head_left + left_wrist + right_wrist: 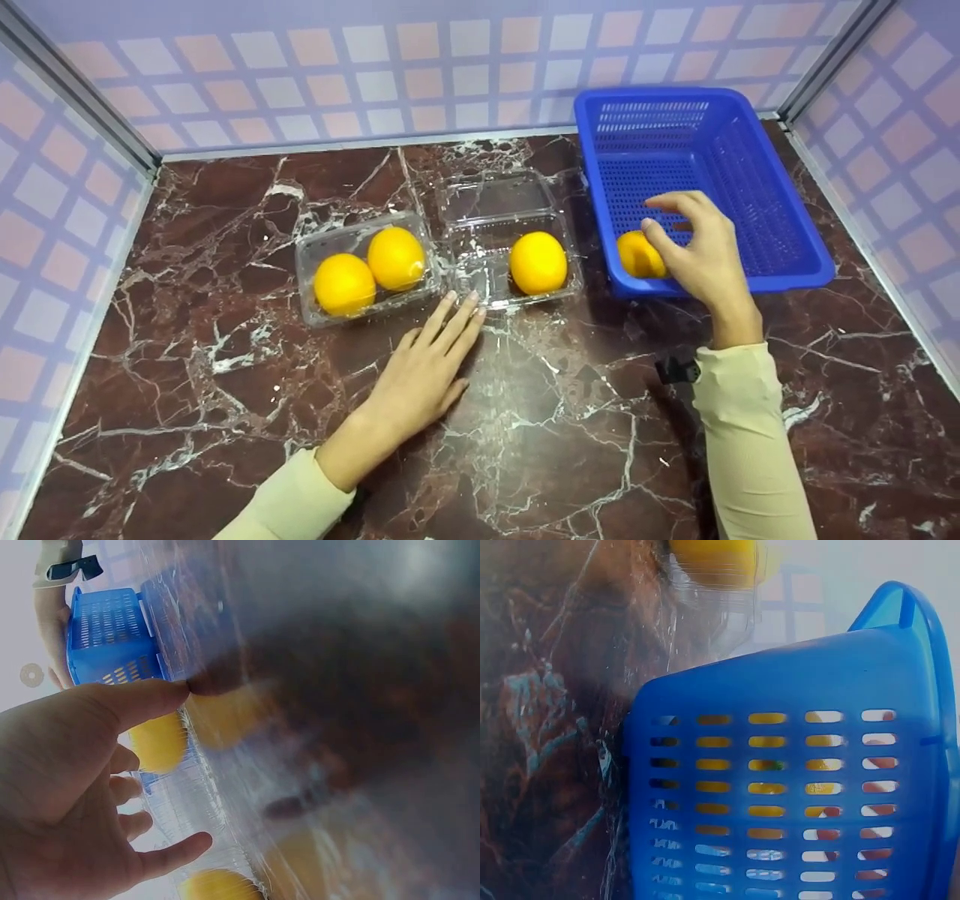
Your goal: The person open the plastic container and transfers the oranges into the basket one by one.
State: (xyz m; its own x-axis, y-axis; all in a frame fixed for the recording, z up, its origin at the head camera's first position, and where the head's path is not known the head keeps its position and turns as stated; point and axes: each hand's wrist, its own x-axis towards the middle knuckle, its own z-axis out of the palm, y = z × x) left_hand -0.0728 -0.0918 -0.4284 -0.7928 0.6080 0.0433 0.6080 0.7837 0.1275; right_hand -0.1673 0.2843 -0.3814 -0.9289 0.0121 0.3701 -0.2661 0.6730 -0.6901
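Observation:
My left hand (424,379) lies flat on the marble-patterned table, its fingertips right at the front edge of an opened clear plastic clamshell box (480,281). One orange (538,263) sits in the right half of that box. My right hand (701,247) is inside the near end of a blue plastic basket (806,279). Its thumb and fingers curve apart, with a gap between them, just above an orange (637,255) in the basket's near left corner. Through the slots in the right wrist view, this orange (765,742) shows beside the fingers.
To the left stands another clear box (311,319) with two oranges (344,285) in it. The blue basket's tall slotted walls (780,690) rise at the right. Checkered panels (375,82) bound the table at the back and both sides.

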